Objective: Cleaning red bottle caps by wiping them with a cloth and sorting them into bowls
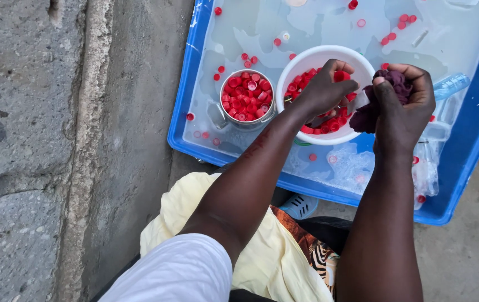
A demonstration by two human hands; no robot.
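Observation:
My left hand (324, 90) reaches into a white bowl (306, 60) full of red bottle caps (329, 126), fingers closed around a red cap at the bowl's upper right. My right hand (404, 109) is just right of the bowl, gripping a dark purple cloth (366, 114) that bunches above and left of the fingers. Both hands hover over a blue tub (181, 117) of water.
A metal cup (247, 122) packed with red caps (246, 95) stands left of the bowl. Loose red caps and clear plastic bottles (451, 85) float in the tub. A stone wall (27, 151) is on the left. Yellow cloth (262, 257) lies over my lap.

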